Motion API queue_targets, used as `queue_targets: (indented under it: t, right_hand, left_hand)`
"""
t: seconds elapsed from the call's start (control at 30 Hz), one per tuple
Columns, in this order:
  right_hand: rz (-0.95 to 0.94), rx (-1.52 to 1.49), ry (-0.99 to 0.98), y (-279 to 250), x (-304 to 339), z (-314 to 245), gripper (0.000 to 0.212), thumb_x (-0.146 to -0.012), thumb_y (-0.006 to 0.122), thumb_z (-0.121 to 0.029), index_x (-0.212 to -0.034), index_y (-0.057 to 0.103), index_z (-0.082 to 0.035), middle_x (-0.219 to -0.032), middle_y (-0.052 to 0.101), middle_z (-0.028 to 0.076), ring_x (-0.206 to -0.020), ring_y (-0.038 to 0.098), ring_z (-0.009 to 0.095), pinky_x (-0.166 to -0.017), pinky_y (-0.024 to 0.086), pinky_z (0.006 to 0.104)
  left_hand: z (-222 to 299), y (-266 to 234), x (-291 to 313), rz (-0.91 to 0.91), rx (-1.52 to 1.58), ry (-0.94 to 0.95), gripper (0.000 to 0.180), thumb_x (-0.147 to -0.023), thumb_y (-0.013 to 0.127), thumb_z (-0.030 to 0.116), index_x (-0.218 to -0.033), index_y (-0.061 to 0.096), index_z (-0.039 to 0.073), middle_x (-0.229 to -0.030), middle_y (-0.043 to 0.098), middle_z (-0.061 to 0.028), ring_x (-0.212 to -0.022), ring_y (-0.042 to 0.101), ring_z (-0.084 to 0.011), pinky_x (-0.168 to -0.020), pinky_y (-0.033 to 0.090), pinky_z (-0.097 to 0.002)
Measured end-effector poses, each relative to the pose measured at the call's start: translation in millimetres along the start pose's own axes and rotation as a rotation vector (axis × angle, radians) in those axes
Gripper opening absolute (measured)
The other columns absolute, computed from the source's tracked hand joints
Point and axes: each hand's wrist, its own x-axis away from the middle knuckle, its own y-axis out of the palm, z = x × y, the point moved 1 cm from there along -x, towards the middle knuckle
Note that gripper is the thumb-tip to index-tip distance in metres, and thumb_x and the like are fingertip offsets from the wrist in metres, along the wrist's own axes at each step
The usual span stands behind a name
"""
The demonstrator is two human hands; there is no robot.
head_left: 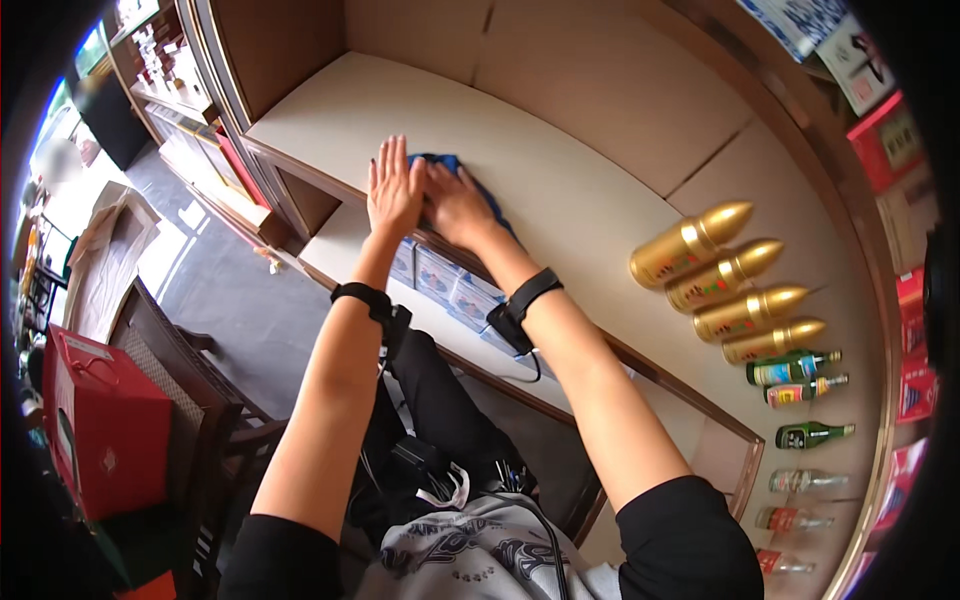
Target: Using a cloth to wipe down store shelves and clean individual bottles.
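On the pale shelf top [560,200], close to its front edge, a bunched blue cloth [503,217] lies under my right hand [457,208]. That hand grips the cloth from above, and blue shows past its fingertips and along its outer side. My left hand [396,196] is right beside it, fingers stretched out and pointing away from me. It holds nothing I can see, and its inner edge meets the right hand. A black band with a small device [375,305] is on my left wrist, and another black band [527,305] circles the right.
Gold bullet-shaped bottles [690,245] stand to the right, followed by green bottles [815,434] and clear glass bottles [805,481]. Blue-and-white boxes [440,278] sit on the lower shelf. At left are a dark wooden chair [170,340] and a red box [115,420].
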Motion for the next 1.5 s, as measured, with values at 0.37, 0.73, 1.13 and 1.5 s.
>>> queue_targets:
  t: [0.37, 0.73, 1.13, 1.5]
  right_hand:
    - [0.097, -0.626, 0.024, -31, 106, -67, 0.040, -0.077, 0.045, 0.009, -0.114, 0.057, -0.001, -0.119, 0.058, 0.013, -0.115, 0.052, 0.028, -0.101, 0.036, 0.0372]
    - [0.222, -1.614, 0.413, -119, 182, -123, 0.027, -0.082, 0.045, -0.001, -0.107, 0.056, 0.000, -0.113, 0.059, 0.016, -0.112, 0.052, 0.024, -0.101, 0.036, 0.0356]
    - [0.154, -1.569, 0.423, -92, 207, -138, 0.024, -0.079, 0.044, -0.008, -0.097, 0.057, 0.000, -0.104, 0.061, 0.014, -0.107, 0.054, 0.023, -0.102, 0.032, 0.0392]
    - [0.066, -1.143, 0.086, -96, 201, -156, 0.037, -0.083, 0.058, -0.020, -0.118, 0.058, -0.008, -0.135, 0.044, 0.013, -0.132, 0.033, 0.029, -0.110, 0.018, 0.0440]
  left_hand:
    - [-3, -73, 97, -0.112, 0.832, -0.335, 0.049, -0.097, 0.039, 0.032, -0.134, 0.035, -0.001, -0.138, 0.037, -0.0140, -0.130, 0.031, -0.0234, -0.106, 0.023, -0.0326]
    - [115, -115, 217, -0.857, 1.733, -0.717, 0.073, -0.088, 0.043, 0.059, -0.141, 0.024, 0.013, -0.132, 0.040, -0.0065, -0.115, 0.044, -0.0185, -0.100, 0.034, -0.0396]
    - [84, -126, 223, -0.812, 1.531, -1.260, 0.034, -0.093, 0.041, 0.030, -0.108, 0.054, 0.003, -0.088, 0.064, -0.0121, -0.069, 0.065, -0.0256, -0.056, 0.055, -0.0369]
    - [69, -154, 223, -0.531, 1.445, -1.029, 0.038, -0.090, 0.052, 0.014, -0.125, 0.043, 0.002, -0.112, 0.056, -0.0091, -0.101, 0.058, -0.0185, -0.085, 0.049, -0.0303]
